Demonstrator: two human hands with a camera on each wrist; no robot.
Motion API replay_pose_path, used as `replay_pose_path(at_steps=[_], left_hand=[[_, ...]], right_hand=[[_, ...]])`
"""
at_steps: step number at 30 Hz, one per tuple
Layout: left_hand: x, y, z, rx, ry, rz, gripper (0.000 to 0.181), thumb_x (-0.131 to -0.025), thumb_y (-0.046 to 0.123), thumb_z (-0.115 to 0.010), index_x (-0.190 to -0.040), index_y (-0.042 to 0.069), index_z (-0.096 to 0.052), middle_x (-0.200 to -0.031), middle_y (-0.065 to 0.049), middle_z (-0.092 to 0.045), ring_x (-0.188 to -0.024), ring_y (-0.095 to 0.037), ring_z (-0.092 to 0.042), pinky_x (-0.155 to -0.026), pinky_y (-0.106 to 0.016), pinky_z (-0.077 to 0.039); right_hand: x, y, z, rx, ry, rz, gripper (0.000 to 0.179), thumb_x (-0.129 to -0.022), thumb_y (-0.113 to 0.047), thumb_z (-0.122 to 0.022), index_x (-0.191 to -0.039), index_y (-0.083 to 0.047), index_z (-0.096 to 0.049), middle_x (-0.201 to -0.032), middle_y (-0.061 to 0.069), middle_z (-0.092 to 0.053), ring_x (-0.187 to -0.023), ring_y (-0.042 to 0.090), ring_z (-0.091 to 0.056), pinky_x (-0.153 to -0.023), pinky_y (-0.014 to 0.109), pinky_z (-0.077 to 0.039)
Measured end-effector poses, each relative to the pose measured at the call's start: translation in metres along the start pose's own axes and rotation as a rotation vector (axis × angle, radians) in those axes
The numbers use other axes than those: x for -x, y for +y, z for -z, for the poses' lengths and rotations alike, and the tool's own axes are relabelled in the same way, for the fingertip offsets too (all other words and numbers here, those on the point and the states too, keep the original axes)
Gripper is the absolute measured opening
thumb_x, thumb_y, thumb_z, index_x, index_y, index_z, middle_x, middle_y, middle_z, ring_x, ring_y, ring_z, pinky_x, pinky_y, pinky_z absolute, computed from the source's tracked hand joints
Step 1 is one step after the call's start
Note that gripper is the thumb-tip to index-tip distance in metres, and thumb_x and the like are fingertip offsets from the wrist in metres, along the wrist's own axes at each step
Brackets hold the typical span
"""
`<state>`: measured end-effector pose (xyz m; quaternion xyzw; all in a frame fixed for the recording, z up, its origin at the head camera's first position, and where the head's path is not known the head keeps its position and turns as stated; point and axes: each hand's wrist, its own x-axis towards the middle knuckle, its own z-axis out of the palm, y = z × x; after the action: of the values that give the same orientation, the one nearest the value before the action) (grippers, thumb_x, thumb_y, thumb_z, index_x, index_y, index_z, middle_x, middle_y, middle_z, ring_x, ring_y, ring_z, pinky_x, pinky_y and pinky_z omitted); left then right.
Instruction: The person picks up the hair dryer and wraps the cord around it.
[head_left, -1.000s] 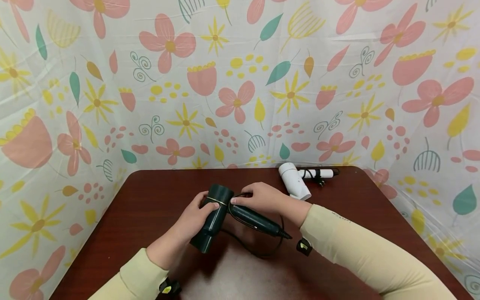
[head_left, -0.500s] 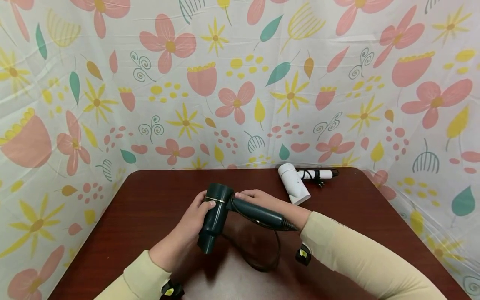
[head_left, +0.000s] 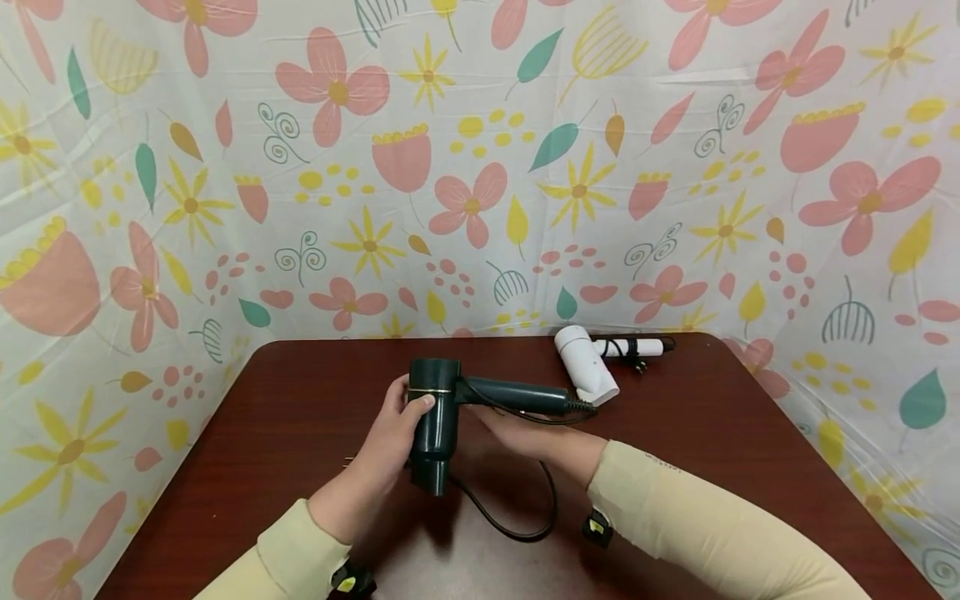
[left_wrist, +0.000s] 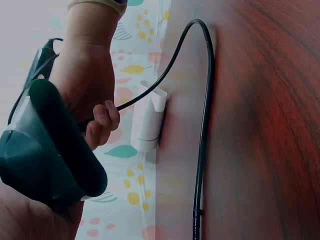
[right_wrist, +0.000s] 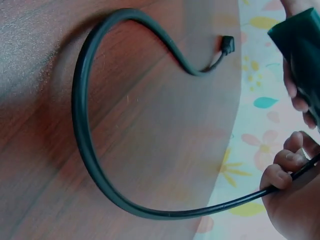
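Note:
A dark green hair dryer [head_left: 435, 429] is held above the table, its barrel upright and its handle pointing right. My left hand [head_left: 390, 433] grips the barrel from the left, thumb across its front. Behind and below the handle is my right hand [head_left: 517, 429], its fingers mostly hidden in the head view. In the right wrist view, curled fingers of that hand [right_wrist: 280, 175] hold the dryer's black cord [right_wrist: 87, 130]. Part of the cord also passes along the handle. From the right hand the cord hangs in a loop towards the table and ends in a plug [right_wrist: 228, 44].
At the back right of the brown table [head_left: 300, 392] lies a white hair dryer [head_left: 585, 367], its black cord wound round the handle. A flowered cloth [head_left: 480, 167] hangs behind the table and at both sides.
The dryer has turned from a slant to barrel upright and handle nearly level. My right hand has moved from the top of the handle to behind and below it, where it holds the cord.

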<state>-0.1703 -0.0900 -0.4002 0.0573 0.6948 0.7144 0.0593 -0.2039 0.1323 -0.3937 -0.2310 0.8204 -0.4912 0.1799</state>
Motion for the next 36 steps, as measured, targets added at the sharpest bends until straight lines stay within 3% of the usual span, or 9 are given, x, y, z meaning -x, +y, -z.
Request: replay_pose_path(at_steps=[3, 8, 12, 15, 18, 26, 36], left_hand=[[-0.002, -0.001, -0.001, -0.002, 0.015, -0.003, 0.058, -0.102, 0.035, -0.055, -0.149, 0.022, -0.025, -0.134, -0.015, -0.044, -0.109, -0.033, -0.056, -0.087, -0.045, -0.049], [-0.006, -0.005, -0.002, -0.012, 0.046, 0.016, 0.065, -0.1, 0.034, -0.059, -0.152, 0.022, -0.021, -0.137, -0.015, -0.044, -0.112, -0.033, -0.055, -0.09, -0.046, -0.049], [-0.008, -0.006, -0.002, -0.024, 0.057, 0.033, 0.069, -0.1, 0.035, -0.059, -0.154, 0.018, -0.02, -0.139, -0.015, -0.044, -0.115, -0.032, -0.054, -0.092, -0.047, -0.049], [-0.009, -0.006, -0.002, -0.027, 0.064, 0.02, 0.069, -0.1, 0.035, -0.059, -0.154, 0.015, -0.021, -0.138, -0.016, -0.044, -0.116, -0.031, -0.053, -0.095, -0.046, -0.047], [-0.009, -0.006, -0.002, -0.036, 0.07, 0.002, 0.069, -0.1, 0.035, -0.06, -0.153, 0.014, -0.022, -0.139, -0.017, -0.043, -0.117, -0.031, -0.052, -0.096, -0.046, -0.046], [-0.012, -0.003, -0.001, -0.071, 0.099, -0.005, 0.071, -0.098, 0.035, -0.062, -0.153, 0.017, -0.022, -0.138, -0.016, -0.045, -0.118, -0.032, -0.052, -0.098, -0.049, -0.046], [-0.013, -0.006, -0.002, -0.102, 0.1, -0.01, 0.076, -0.097, 0.039, -0.064, -0.154, 0.018, -0.019, -0.138, -0.015, -0.044, -0.12, -0.032, -0.052, -0.097, -0.05, -0.046]], right_hand=[[-0.005, 0.002, -0.006, 0.26, 0.063, 0.003, 0.062, -0.103, -0.059, -0.033, -0.154, -0.024, -0.037, -0.153, -0.003, -0.04, -0.139, 0.017, -0.036, -0.111, 0.047, -0.033], [-0.005, 0.001, -0.012, 0.485, 0.127, 0.066, 0.044, -0.108, -0.034, -0.04, -0.148, -0.018, -0.047, -0.145, 0.0, -0.051, -0.13, 0.016, -0.049, -0.104, 0.044, -0.042], [-0.003, 0.0, -0.015, 0.56, 0.147, 0.088, 0.037, -0.107, -0.026, -0.046, -0.14, -0.012, -0.052, -0.125, 0.003, -0.064, -0.106, 0.013, -0.061, -0.086, 0.039, -0.051], [0.0, -0.003, -0.017, 0.6, 0.162, 0.096, 0.037, -0.106, -0.025, -0.047, -0.139, -0.01, -0.053, -0.111, 0.002, -0.068, -0.086, 0.009, -0.062, -0.073, 0.034, -0.05], [0.004, -0.006, -0.017, 0.658, 0.195, 0.128, 0.038, -0.106, -0.025, -0.048, -0.14, -0.011, -0.053, -0.106, 0.0, -0.069, -0.079, 0.006, -0.061, -0.068, 0.03, -0.049], [0.012, -0.012, -0.018, 0.8, 0.287, 0.241, 0.034, -0.104, -0.027, -0.053, -0.134, -0.014, -0.061, -0.118, 0.001, -0.07, -0.097, 0.012, -0.068, -0.078, 0.035, -0.055], [0.02, -0.015, -0.021, 0.907, 0.322, 0.342, 0.029, -0.102, -0.026, -0.057, -0.126, -0.014, -0.066, -0.102, -0.003, -0.073, -0.079, 0.008, -0.067, -0.067, 0.029, -0.055]])
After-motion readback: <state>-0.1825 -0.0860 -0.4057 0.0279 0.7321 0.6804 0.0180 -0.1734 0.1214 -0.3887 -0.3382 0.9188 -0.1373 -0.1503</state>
